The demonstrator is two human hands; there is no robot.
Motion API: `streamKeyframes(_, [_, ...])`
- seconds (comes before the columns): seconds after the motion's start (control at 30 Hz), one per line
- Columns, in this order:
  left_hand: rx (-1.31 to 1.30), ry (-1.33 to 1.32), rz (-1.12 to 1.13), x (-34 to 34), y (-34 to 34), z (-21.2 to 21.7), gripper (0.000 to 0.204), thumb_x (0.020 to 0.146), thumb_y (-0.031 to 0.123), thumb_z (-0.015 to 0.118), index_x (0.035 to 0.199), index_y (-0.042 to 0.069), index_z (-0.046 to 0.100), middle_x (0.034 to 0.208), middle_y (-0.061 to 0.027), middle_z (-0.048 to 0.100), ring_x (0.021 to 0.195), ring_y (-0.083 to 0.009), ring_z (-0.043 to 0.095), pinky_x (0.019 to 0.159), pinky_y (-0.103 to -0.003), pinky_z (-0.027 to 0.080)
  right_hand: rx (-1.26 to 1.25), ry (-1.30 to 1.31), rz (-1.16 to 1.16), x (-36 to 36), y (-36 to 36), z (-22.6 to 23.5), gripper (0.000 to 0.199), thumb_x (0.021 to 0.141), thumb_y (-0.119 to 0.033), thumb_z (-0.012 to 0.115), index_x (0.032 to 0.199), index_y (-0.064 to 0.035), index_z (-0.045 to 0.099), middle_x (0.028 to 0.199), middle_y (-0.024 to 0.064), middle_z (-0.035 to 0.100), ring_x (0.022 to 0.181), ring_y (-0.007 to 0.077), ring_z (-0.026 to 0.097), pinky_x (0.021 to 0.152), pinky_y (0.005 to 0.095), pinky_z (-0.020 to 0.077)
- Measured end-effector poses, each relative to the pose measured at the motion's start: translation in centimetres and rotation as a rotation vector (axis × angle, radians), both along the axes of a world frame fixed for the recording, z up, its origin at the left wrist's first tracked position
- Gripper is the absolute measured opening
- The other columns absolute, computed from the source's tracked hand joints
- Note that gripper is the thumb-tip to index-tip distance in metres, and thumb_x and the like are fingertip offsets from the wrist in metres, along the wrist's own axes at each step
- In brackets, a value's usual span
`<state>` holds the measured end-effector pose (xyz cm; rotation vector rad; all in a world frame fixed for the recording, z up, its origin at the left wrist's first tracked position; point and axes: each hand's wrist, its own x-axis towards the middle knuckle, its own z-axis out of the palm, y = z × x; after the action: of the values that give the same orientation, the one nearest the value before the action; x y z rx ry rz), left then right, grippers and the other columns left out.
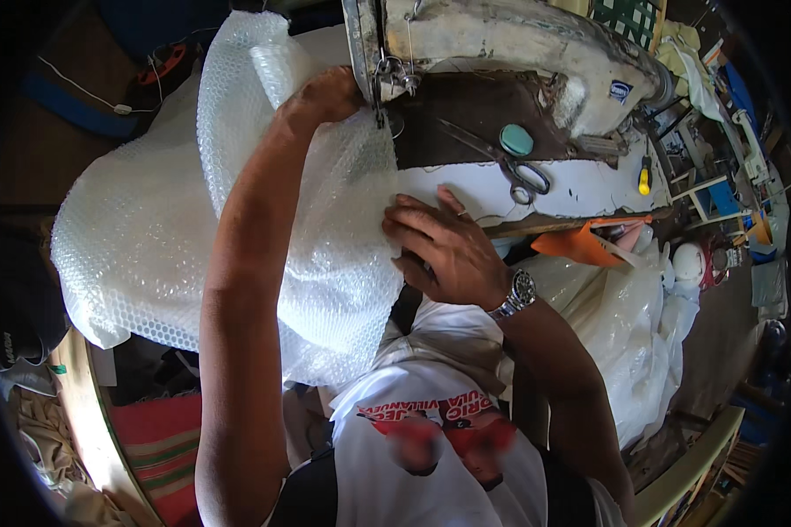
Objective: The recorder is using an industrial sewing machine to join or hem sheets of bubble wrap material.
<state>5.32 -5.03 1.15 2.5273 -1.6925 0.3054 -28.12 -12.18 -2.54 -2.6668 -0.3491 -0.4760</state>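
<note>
A large sheet of clear bubble wrap (334,255) drapes over the left of the work surface and down toward my lap. Its right edge runs under the needle area (380,110) of an old, worn sewing machine (510,39). My left hand (330,95) rests on the wrap just left of the machine's head, which hides its fingers. Nearer to me, my right hand (444,246) lies with fingers stretched and slightly spread, their tips at the wrap's right edge. A metal watch (520,294) is on that wrist.
Dark-bladed scissors (501,160) lie right of the needle beside a teal rounded object (516,140). A small yellow-handled tool (644,180) sits near the table's right end. Below the edge are an orange piece (576,247) and clear plastic sheeting (628,329). A striped red cloth (163,448) is lower left.
</note>
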Motion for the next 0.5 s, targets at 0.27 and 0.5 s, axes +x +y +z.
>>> streamKeyframes(0.27, [-0.063,0.464,-0.074,1.5,0.6,-1.8,0.036,0.092,0.029,0.073,0.123,0.012,0.077,0.125,-0.0179,0.074,0.113,-0.0358,0.070,0.100,-0.046,0.054,0.041,0.110,0.150,1.7,-1.4,1.0,0.045,0.095,-0.030,0.069,0.133,-0.0050,0.065,0.140,0.0113,0.062,0.147,0.0299,0.050,0.127,0.0510,0.0277])
streamKeyframes(0.5, [-0.231,0.273,-0.247,2.2,0.6,-4.0,0.027,0.091,0.019,0.070,0.116,0.009,0.074,0.114,-0.0169,0.075,0.109,-0.0385,0.068,0.105,-0.047,0.049,-0.076,0.133,0.089,1.5,-0.9,1.2,0.047,0.096,-0.032,0.069,0.133,-0.0039,0.066,0.139,0.0103,0.062,0.146,0.0264,0.050,0.128,0.0495,0.0232])
